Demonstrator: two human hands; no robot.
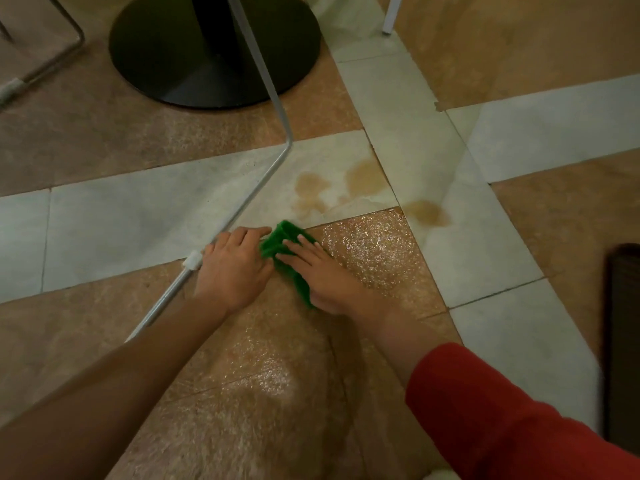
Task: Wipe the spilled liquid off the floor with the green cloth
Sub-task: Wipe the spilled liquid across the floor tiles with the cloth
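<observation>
The green cloth (285, 245) is lying bunched on the floor (104, 223), on the seam where a pale tile strip is meeting a glossy brown tile, and it is sitting between the two hands, partly under the right one. The right hand (320, 273) is pressing down on the cloth with its fingers straight and flat, released rather than clenched, the palm covering the cloth's near end. The left hand (235, 268) is resting knuckles up just beside the cloth, its fingers reaching to the cloth's left edge; whether they are pinching the fabric or only touching it I cannot tell. Both forearms are stretching forward and converging on the cloth, the right one coming out of a red sleeve (491, 410). The spilled liquid (365, 178) is showing as brownish patches on the pale tiles just beyond the cloth, apart from it. A bent metal chair leg (266, 174) is running along the floor past the left hand's outer side, and a black round base (166, 50) is standing further off toward the far edge of the view.
</observation>
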